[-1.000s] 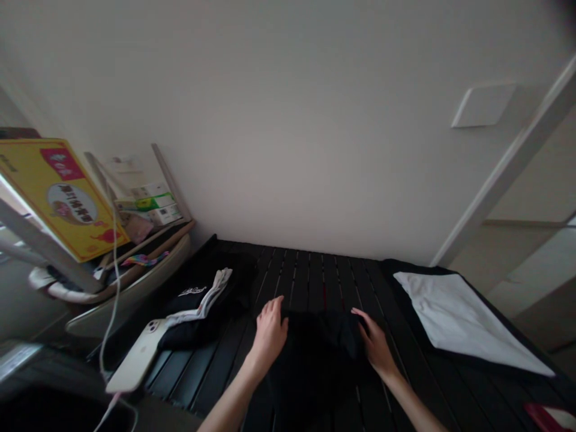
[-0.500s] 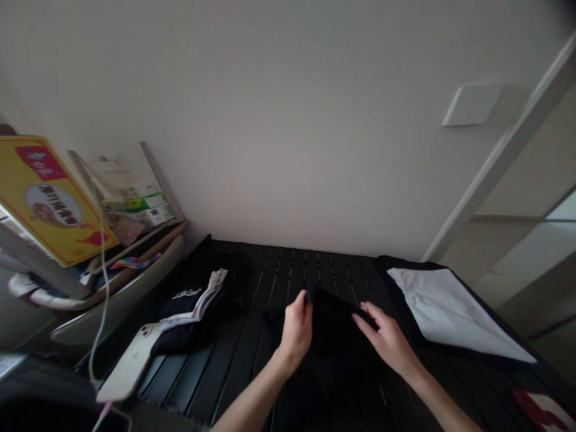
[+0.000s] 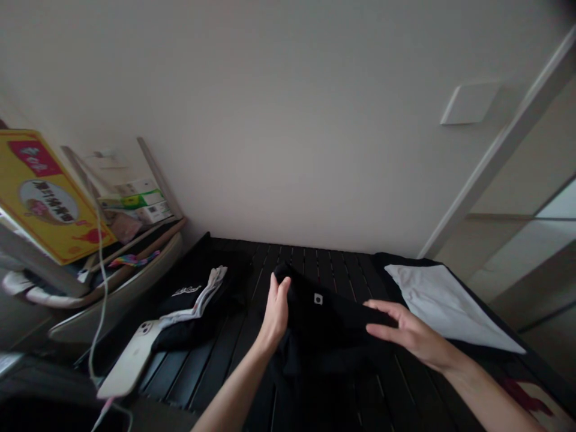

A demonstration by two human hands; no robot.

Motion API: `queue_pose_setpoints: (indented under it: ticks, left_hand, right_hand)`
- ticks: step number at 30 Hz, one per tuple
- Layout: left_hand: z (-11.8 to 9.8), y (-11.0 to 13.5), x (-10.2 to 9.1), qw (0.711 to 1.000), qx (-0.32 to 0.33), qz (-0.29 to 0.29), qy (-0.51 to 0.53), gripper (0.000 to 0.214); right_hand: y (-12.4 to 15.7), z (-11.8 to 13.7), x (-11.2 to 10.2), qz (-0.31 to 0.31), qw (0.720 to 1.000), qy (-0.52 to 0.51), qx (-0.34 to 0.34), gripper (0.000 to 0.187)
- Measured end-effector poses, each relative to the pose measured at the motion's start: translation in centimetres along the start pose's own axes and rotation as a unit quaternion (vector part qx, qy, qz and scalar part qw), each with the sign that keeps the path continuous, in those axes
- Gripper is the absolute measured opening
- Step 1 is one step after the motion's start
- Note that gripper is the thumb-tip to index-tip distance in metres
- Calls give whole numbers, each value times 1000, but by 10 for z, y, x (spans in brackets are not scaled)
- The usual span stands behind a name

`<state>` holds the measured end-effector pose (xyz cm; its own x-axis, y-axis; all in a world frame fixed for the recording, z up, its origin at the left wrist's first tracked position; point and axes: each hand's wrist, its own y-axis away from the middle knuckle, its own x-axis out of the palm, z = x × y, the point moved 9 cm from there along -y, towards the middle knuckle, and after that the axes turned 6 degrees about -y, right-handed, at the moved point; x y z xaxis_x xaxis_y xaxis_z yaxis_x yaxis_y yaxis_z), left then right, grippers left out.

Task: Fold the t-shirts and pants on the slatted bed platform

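A black garment [image 3: 330, 324] hangs between my hands, its upper edge stretched and a small white square mark showing near the top. My left hand [image 3: 275, 309] grips its upper left corner, thumb against the cloth. At the right end of that edge is my right hand [image 3: 407, 333], its thumb and fingers around the dark fabric. The garment's lower part drops toward the black slatted surface [image 3: 216, 366], and its outline is hard to make out against it.
To the left lie folded black and white clothes [image 3: 193, 306] and a white phone [image 3: 132, 360] on a cable. A chair [image 3: 121, 294] holds a yellow box [image 3: 49, 198] and small packages. On the right lies a white and black cloth [image 3: 450, 306]. A wall [image 3: 288, 120] stands behind.
My hands have moved farther apart, the left one leftward and up, the right one rightward. The garment's upper edge is wider, and its white square mark has come into view.
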<state>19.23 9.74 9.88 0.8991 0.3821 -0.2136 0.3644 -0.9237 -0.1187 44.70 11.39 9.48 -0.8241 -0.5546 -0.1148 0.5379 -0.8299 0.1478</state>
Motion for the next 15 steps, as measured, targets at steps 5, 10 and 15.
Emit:
queue_pose_setpoints:
  ticks: [5,10,15]
  left_hand:
    - [18,25,51,983,-14,166,-76,92]
    - [31,30,45,970,25,198,-142,64]
    - [21,-1,-16,973,52,93,-206,19]
  right_hand:
    - [-4,15,28,-38,992,-109,-48,26]
    - [1,28,-29,-246,949,-147,-132,36]
    - [0,22,-66,-308,923,-163,-165,31]
